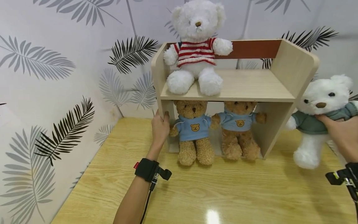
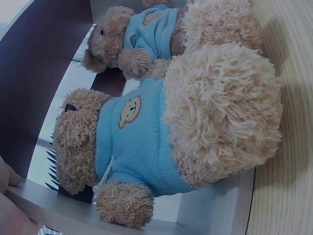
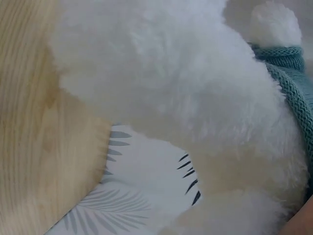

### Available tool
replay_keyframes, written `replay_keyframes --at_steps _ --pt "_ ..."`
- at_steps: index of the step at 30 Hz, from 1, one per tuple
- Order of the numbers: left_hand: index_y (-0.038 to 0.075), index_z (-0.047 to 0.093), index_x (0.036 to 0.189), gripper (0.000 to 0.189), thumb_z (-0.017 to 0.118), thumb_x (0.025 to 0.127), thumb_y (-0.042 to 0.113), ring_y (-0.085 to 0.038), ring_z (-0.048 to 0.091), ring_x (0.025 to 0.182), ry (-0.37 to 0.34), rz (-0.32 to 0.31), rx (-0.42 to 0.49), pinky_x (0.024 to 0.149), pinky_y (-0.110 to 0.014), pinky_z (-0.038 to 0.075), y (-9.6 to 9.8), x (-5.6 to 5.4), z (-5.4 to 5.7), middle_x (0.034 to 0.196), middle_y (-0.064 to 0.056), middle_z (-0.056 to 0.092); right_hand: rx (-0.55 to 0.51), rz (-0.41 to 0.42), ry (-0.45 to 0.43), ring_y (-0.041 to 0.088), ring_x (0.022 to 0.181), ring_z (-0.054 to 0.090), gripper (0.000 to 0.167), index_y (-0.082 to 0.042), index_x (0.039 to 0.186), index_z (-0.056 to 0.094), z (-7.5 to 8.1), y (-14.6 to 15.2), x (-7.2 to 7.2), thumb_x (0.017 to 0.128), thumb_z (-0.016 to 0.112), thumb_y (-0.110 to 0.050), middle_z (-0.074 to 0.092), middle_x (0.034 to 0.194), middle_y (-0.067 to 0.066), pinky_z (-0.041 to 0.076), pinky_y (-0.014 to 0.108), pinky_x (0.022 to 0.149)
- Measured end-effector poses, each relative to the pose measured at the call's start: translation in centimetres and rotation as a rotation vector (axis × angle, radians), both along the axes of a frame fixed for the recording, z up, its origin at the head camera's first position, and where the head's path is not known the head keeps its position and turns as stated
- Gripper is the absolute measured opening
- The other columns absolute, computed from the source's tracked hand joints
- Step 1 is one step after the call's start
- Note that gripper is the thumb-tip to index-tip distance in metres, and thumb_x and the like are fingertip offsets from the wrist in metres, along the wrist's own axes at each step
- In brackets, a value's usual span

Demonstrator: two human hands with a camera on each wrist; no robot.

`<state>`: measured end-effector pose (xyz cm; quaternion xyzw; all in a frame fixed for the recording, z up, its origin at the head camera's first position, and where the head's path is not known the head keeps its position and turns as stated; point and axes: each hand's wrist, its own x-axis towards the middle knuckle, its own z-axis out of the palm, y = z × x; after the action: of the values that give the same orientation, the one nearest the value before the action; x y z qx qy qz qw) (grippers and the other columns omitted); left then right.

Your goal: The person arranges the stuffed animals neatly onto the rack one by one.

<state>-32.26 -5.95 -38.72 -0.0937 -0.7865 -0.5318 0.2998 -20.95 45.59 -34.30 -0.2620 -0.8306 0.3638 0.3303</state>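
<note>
My left hand (image 1: 160,127) grips the front edge of the left side panel of a two-tier wooden shelf (image 1: 251,84); its fingers also show at the lower left of the left wrist view. At the far right my right hand (image 1: 342,133) holds a white teddy bear (image 1: 309,149) in a green sweater round its body, raised beside the shelf. White fur fills most of the right wrist view. On the upper tier sits a white teddy bear (image 1: 195,25) in a red-striped shirt. Below are a brown teddy bear (image 1: 195,127) and another brown teddy bear (image 1: 237,121), both in blue tops.
The shelf stands on a wood-grain table (image 1: 195,189), near a wall (image 1: 56,93) with a leaf pattern. A cable runs from the black camera band (image 1: 146,169) on my left wrist.
</note>
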Motion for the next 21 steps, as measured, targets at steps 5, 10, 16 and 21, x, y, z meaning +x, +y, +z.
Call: replay_keyframes --at_steps 5,10,16,21 --pt "-0.003 0.056 0.120 0.033 0.049 0.093 0.014 -0.033 0.061 0.093 -0.006 -0.006 0.007 0.076 -0.047 0.049 0.0 0.0 0.0 0.104 -0.023 0.063 -0.010 0.029 0.145 0.016 0.136 0.017 0.087 -0.021 0.148 0.008 0.8 -0.2 0.0 0.080 0.063 -0.033 0.015 0.150 0.003 0.011 0.027 0.109" --pt "-0.003 0.057 0.118 0.032 0.050 0.093 0.014 -0.034 0.061 0.093 -0.009 0.005 0.005 0.076 -0.048 0.049 -0.1 0.0 -0.1 0.103 -0.024 0.063 -0.086 0.027 0.188 0.009 0.131 0.023 0.082 -0.021 0.146 0.017 2.0 -0.5 -0.3 0.079 0.063 -0.029 0.025 0.145 -0.003 0.014 0.020 0.106" --pt "-0.002 0.056 0.120 0.033 0.049 0.093 0.016 -0.034 0.061 0.093 -0.022 0.002 0.006 0.075 -0.048 0.049 -0.4 0.1 -0.3 0.104 -0.024 0.063 -0.140 0.108 0.229 0.000 0.117 0.034 0.068 -0.027 0.142 0.029 3.6 -0.6 -0.2 0.083 0.061 -0.019 0.036 0.133 -0.014 0.020 0.019 0.103" --pt "-0.003 0.056 0.119 0.033 0.049 0.093 0.016 -0.034 0.061 0.092 -0.015 0.017 0.001 0.075 -0.048 0.049 -0.8 -0.1 -0.3 0.103 -0.024 0.063 -0.119 0.141 0.280 0.001 0.119 0.034 0.066 -0.026 0.142 0.030 4.4 -0.5 -0.4 0.084 0.059 -0.016 0.036 0.137 -0.011 0.019 0.018 0.102"
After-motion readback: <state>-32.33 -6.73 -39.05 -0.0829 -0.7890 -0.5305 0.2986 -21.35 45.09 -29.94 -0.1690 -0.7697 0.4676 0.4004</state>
